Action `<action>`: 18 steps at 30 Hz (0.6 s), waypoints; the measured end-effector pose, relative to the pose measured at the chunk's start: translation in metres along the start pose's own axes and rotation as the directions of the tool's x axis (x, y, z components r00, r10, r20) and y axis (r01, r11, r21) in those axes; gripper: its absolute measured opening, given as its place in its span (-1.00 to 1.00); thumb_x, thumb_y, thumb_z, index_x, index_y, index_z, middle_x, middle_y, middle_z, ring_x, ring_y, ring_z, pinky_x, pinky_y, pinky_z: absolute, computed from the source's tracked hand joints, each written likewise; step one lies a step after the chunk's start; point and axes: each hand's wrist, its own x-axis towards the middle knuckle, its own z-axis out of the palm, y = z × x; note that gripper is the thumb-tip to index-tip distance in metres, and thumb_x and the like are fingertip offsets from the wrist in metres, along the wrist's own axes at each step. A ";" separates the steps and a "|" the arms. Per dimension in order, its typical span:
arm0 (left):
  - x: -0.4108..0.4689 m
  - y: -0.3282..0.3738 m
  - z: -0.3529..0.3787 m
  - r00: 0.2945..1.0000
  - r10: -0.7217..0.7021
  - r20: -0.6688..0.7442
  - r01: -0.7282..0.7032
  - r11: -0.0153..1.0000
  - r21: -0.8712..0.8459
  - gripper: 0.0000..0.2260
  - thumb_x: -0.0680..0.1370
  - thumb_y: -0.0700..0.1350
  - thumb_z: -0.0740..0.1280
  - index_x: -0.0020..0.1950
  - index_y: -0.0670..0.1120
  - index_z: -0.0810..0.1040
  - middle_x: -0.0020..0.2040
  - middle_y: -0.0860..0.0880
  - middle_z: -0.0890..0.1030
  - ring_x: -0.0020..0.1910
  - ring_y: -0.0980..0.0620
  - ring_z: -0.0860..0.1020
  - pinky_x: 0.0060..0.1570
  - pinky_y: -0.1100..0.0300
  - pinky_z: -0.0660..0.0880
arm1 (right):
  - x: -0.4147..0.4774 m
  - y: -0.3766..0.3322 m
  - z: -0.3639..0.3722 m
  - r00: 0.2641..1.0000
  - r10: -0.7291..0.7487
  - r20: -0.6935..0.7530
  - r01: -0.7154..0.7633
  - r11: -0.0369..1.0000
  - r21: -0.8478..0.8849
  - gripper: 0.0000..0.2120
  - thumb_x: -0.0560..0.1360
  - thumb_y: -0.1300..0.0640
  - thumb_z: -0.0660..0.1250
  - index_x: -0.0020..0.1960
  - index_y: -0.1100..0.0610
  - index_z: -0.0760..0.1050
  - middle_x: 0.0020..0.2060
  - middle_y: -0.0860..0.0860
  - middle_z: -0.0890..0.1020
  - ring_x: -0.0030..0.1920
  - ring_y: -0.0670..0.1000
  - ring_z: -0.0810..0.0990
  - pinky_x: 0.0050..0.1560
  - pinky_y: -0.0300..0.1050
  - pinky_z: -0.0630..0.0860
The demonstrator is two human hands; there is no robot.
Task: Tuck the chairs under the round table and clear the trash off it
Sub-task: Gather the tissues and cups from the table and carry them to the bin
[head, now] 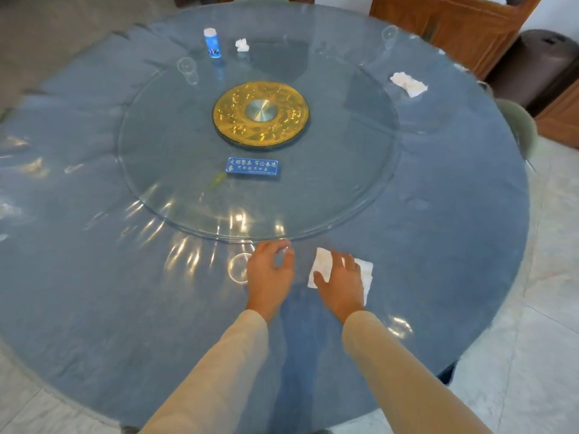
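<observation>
- I judge the clearing as barely begun: the round table (94,277) has trash scattered over it, and nothing looks gathered yet.
- The white napkin (366,272) lies on the near part of the table, just outside the glass turntable (156,151).
- My right hand (340,283) sits on top of the napkin. The thumb and fingers curl onto it and pinch up a fold, but it is not lifted off the cloth.
- My left hand (269,274) is just beside it with the fingers curled. The rim of the near cup (235,267) shows at its left, and I cannot tell whether I grip anything clear.
- Left to collect on the far side:
  - a flat tissue (408,83) on the right
  - a crumpled tissue (242,44) beside a blue bottle (212,43)
  - the far-left cup (187,68)
  - the far-right cup (389,34)
- A green chair (517,126) stands close against the right edge. I cannot tell whether it is fully tucked under.
- The napkin looks thin, soft and creased, with one side folded up, so I expect it to crumple easily.
</observation>
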 end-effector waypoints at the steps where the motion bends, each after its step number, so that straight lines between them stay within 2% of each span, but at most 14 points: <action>1: -0.005 0.002 0.014 0.998 -0.049 0.048 0.051 0.998 -0.027 -0.88 0.55 -0.22 0.43 0.05 -0.06 0.68 -0.02 0.17 0.59 0.04 0.09 0.60 0.11 0.25 0.51 | 0.004 0.012 0.000 1.000 0.026 0.014 -0.026 0.999 -0.032 -0.39 0.56 -0.06 0.31 0.53 0.05 0.20 0.48 0.13 0.27 0.44 0.19 0.26 0.38 0.05 0.30; 2: -0.009 0.004 0.025 0.990 -0.107 0.092 0.113 0.992 -0.061 -0.87 0.55 -0.22 0.43 0.05 -0.03 0.68 -0.01 0.19 0.59 0.06 0.08 0.61 0.11 0.26 0.52 | 0.007 0.023 -0.001 0.999 0.040 0.019 -0.039 0.997 -0.060 -0.34 0.55 -0.07 0.33 0.55 0.03 0.15 0.51 0.16 0.19 0.46 0.22 0.21 0.39 0.09 0.30; 4: -0.015 0.000 0.044 0.962 -0.211 0.173 0.225 0.972 -0.067 -0.85 0.56 -0.21 0.42 0.05 0.01 0.66 0.04 0.10 0.63 0.07 0.06 0.63 0.12 0.26 0.54 | 0.015 0.038 0.001 0.998 0.060 0.027 -0.056 0.992 -0.117 -0.31 0.54 -0.09 0.34 0.56 -0.03 0.11 0.50 0.17 0.15 0.45 0.23 0.19 0.36 0.11 0.34; 6: -0.021 -0.008 0.053 0.934 -0.279 0.224 0.290 0.957 -0.018 -0.86 0.56 -0.19 0.42 0.02 0.05 0.64 0.08 0.01 0.65 0.00 0.11 0.62 0.00 0.35 0.53 | 0.023 0.049 0.004 0.997 0.063 0.049 -0.052 0.981 -0.186 -0.36 0.54 -0.11 0.33 0.54 -0.05 0.17 0.42 0.15 0.26 0.39 0.22 0.28 0.32 0.08 0.37; 8: -0.026 -0.016 0.054 0.912 -0.333 0.241 0.343 0.939 0.002 -0.86 0.56 -0.19 0.43 0.00 0.06 0.63 0.07 -0.02 0.65 -0.04 0.15 0.62 -0.12 0.46 0.47 | 0.031 0.055 0.006 0.997 0.044 0.062 -0.031 0.979 -0.201 -0.48 0.55 -0.07 0.31 0.46 0.02 0.30 0.29 0.13 0.41 0.27 0.21 0.41 0.23 0.06 0.41; 11: -0.031 -0.021 0.048 0.883 -0.387 0.264 0.397 0.918 0.020 -0.84 0.56 -0.17 0.44 0.13 -0.04 0.67 0.10 -0.02 0.65 -0.02 0.11 0.62 -0.04 0.36 0.48 | 0.037 0.058 0.004 0.992 0.056 0.117 -0.054 0.998 -0.020 -0.72 0.53 0.13 0.26 0.23 0.10 0.50 0.10 0.15 0.61 0.11 0.24 0.57 0.04 0.00 0.50; 13: -0.033 -0.019 0.043 0.880 -0.400 0.257 0.410 0.912 0.018 -0.80 0.58 -0.15 0.42 0.20 -0.05 0.63 0.13 -0.01 0.64 0.05 0.05 0.61 0.08 0.26 0.50 | 0.032 0.055 -0.002 0.990 0.057 0.125 -0.076 0.985 0.153 -0.83 0.51 0.16 0.30 0.08 0.10 0.57 -0.04 0.10 0.67 0.00 0.20 0.62 -0.08 -0.11 0.49; 16: -0.034 -0.007 0.035 0.887 -0.378 0.266 0.408 0.911 -0.067 -0.79 0.59 -0.15 0.41 0.20 0.07 0.58 0.15 0.03 0.62 0.14 0.01 0.60 0.21 0.15 0.51 | 0.015 0.034 -0.016 0.993 -0.030 0.118 -0.018 0.923 0.385 -0.89 0.48 0.17 0.40 0.00 0.06 0.64 -0.20 -0.05 0.67 -0.20 -0.08 0.62 -0.25 -0.46 0.41; 18: -0.033 0.004 0.028 0.857 -0.394 0.331 0.475 0.854 -0.214 -0.77 0.60 -0.16 0.41 0.25 0.00 0.58 0.18 -0.01 0.65 0.12 0.02 0.64 0.13 0.18 0.53 | 0.002 0.009 -0.023 0.981 -0.133 0.141 0.053 0.885 0.462 -0.87 0.45 0.21 0.43 -0.05 0.04 0.67 -0.28 -0.14 0.65 -0.28 -0.25 0.59 -0.27 -0.51 0.41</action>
